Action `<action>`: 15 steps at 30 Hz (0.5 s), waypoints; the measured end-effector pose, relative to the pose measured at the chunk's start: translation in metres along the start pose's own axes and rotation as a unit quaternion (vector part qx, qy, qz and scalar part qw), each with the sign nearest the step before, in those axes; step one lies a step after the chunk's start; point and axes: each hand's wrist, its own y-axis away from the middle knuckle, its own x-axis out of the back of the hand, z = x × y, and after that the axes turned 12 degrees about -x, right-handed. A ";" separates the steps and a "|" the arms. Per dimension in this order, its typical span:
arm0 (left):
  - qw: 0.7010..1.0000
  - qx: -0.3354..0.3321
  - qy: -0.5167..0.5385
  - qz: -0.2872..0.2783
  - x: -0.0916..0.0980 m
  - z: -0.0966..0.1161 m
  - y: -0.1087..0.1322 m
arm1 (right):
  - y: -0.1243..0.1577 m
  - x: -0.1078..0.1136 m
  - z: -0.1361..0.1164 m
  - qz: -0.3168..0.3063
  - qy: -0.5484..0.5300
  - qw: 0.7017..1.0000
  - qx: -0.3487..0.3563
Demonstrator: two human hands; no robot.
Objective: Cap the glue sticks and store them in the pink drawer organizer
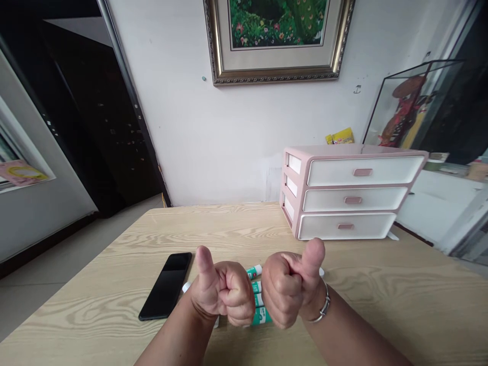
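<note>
My left hand (224, 292) is held up above the table as a fist with the thumb raised. Beside it, my right hand (287, 287) makes the same shape, thumb pointing up, with a silver bracelet (325, 307) at the wrist. Nothing shows in either fist. Behind and between the hands lie several green-and-white tube-like things (261, 315), side by side on the table and partly hidden by the fists. White ends of things stick out past the left wrist and right thumb; what they belong to is covered.
A black phone (166, 287) lies left of my left hand on the wooden table (213, 223). A pink-and-white three-drawer box (353, 198) stands at the back right, with a yellow packet (340, 136) behind its top. A framed picture (276, 76) hangs on the wall.
</note>
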 end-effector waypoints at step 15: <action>1.000 0.005 -0.006 0.022 0.005 0.007 0.000 | 0.010 0.010 -0.004 0.065 0.011 0.998 -0.016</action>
